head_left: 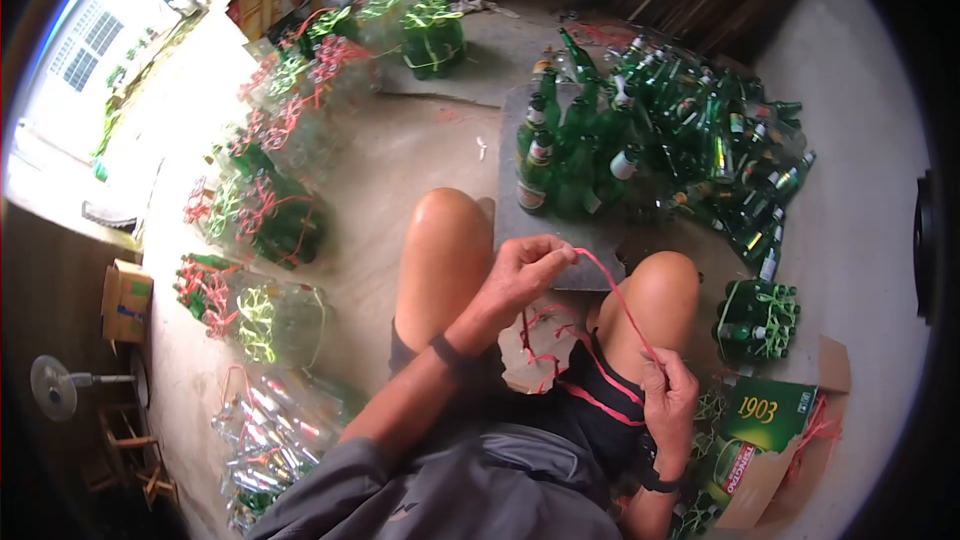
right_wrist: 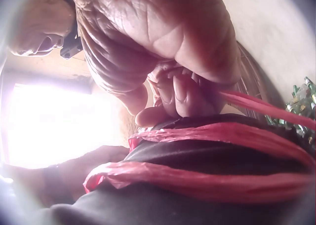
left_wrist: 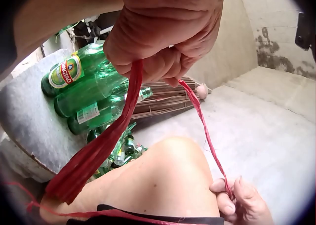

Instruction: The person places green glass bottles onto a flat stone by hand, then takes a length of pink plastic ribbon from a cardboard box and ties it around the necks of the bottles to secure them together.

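Note:
A red plastic strip (head_left: 622, 302) is stretched between the two hands above the lap. My left hand (head_left: 525, 275) pinches its upper end between thumb and fingers; in the left wrist view a wide tail of the strip (left_wrist: 101, 148) hangs below that hand (left_wrist: 165, 30). My right hand (head_left: 670, 400) grips the other end near the right knee, and in the right wrist view its fingers (right_wrist: 182, 94) are curled. More red strips (right_wrist: 212, 183) lie across the dark shorts. Green bottles (left_wrist: 89, 94) stand upright on a grey board (head_left: 560, 265) beyond the knees.
Loose green bottles (head_left: 720, 130) lie piled at the back right. Bundles of tied bottles (head_left: 290, 215) line the left side, with clear bottles (head_left: 280, 430) nearer. An open carton (head_left: 765, 490) and a tied green bundle (head_left: 755, 320) are on the right. A fan (head_left: 55, 387) stands far left.

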Motion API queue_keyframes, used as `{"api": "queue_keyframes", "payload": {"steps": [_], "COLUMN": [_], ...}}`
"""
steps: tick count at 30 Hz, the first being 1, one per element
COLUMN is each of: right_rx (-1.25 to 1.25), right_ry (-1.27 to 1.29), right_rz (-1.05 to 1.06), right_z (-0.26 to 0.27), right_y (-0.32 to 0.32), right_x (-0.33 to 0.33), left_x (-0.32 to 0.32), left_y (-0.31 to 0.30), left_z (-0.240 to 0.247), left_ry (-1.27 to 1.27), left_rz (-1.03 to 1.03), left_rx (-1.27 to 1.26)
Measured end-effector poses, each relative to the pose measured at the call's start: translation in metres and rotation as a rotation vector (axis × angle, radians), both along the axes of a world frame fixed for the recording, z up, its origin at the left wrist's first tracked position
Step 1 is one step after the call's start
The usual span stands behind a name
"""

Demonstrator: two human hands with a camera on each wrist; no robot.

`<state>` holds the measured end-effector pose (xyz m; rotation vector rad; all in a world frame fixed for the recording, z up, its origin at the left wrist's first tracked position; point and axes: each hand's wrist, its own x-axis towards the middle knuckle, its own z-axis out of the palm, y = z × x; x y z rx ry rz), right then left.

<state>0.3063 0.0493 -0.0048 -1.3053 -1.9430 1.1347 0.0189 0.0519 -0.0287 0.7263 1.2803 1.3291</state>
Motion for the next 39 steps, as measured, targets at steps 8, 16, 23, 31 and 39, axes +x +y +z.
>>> {"api": "queue_keyframes", "payload": {"steps": [8,16,23,31,39], "right_rx": [-0.032,-0.053,-0.095,-0.202,-0.148], "right_ry": [0.023,0.098,0.146,0.181,0.268], "right_rz": [0.012,-0.018,0.035,0.071,0.057], "right_z": [0.006,0.001,0.003,0.015,0.051], "right_y": [0.001,0.0,0.003,0.011,0.048], "right_x": [0.0,0.003,0.006,0.012,0.017], "left_x": [-0.002,-0.004,-0.006,-0.011,-0.042], "left_y": [0.001,0.003,0.004,0.004,0.03], "left_z": [-0.003,0.0,-0.002,0.011,0.034], "left_ry": [-0.032,-0.043,-0.028,-0.049,-0.108], "left_rz": [0.02,0.026,0.077,0.096,0.292], "left_rx": [-0.011,-0.047,0.008,-0.024,0.083]}}
